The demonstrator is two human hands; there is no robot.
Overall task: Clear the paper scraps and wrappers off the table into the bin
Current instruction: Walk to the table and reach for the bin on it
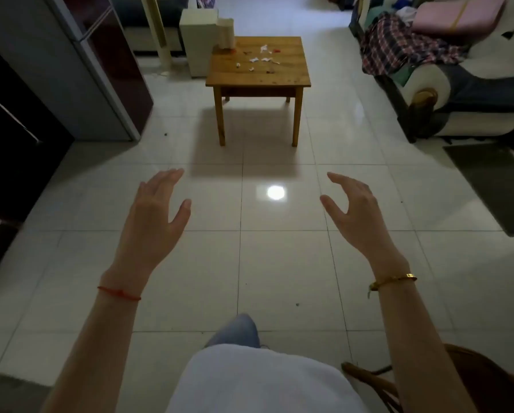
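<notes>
A small wooden table [291, 76] stands ahead on the tiled floor. Several white paper scraps [260, 59] and small red wrapper bits [276, 50] lie scattered on its top. A cream box-shaped bin [197, 40] stands on the floor at the table's far left corner, with a pale ribbed container [226, 32] beside it at the table's corner. My left hand [154, 213] and my right hand [357, 210] are held out over the floor, well short of the table. Both are empty with fingers apart.
A grey and dark red refrigerator [100, 70] stands on the left. A sofa [458, 84] piled with clothes and a pink cushion is on the right, with a dark mat [494, 180] in front. A wooden chair [473, 380] is at my lower right.
</notes>
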